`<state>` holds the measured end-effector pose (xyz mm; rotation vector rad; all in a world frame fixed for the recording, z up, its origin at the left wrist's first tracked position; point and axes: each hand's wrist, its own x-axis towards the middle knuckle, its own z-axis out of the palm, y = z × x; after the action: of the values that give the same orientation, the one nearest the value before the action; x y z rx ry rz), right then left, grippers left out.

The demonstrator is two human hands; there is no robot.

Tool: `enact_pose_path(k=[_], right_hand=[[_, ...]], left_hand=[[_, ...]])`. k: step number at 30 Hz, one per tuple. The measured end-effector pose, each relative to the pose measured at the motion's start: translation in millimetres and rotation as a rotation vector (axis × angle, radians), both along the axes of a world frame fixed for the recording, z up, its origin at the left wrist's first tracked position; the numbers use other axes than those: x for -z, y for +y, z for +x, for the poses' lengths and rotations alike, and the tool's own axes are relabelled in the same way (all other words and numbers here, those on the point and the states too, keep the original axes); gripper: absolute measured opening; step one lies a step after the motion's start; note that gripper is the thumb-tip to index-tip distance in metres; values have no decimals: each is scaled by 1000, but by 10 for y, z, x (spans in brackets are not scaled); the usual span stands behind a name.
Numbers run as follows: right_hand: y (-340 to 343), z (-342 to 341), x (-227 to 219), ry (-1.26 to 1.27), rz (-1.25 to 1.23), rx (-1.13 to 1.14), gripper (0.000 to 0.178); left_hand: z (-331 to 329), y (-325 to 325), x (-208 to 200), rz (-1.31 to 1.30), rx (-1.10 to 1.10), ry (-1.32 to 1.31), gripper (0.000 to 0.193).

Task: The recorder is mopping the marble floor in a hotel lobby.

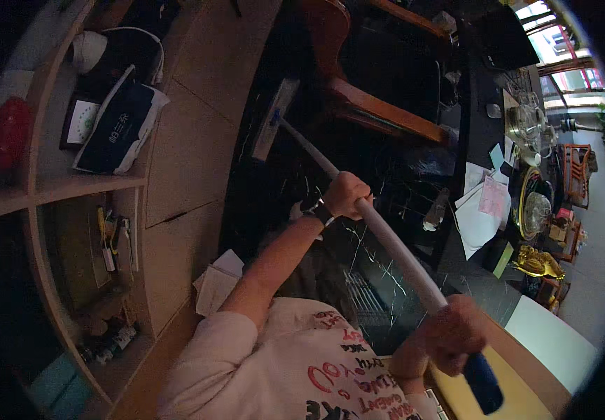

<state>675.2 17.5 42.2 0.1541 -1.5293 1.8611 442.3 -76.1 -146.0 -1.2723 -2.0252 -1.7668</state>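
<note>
A long mop with a white pole [386,238] and a flat pale head [273,117] reaches across the dark marble floor [295,175]. My left hand [345,194] grips the pole about midway; a watch sits on that wrist. My right hand [455,333] grips the pole near its blue end grip [483,381]. The mop head lies on the floor beside the pale cabinet front [180,147] and near the leg of a wooden chair [379,108].
Open wooden shelves [71,185] at the left hold a dark blue package [117,126], a red object and small items. White paper [217,281] lies by the cabinet base. A dark desk [481,140] at the right carries papers, glassware and ornaments.
</note>
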Motion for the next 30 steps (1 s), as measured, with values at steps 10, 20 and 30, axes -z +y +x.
enact_pose_path(k=[10,20,30], right_hand=[[-306,247,576,-364,498,95,24],[-34,1173,-326,-1739,-543,-436,42],[-100,1181,543,-1874,-248,-269,37]], left_hand=[[560,-240,768,-461,120,15,18],[1453,-150,795,-727,559,25,28],[185,-598,788,-674,597,106,30]])
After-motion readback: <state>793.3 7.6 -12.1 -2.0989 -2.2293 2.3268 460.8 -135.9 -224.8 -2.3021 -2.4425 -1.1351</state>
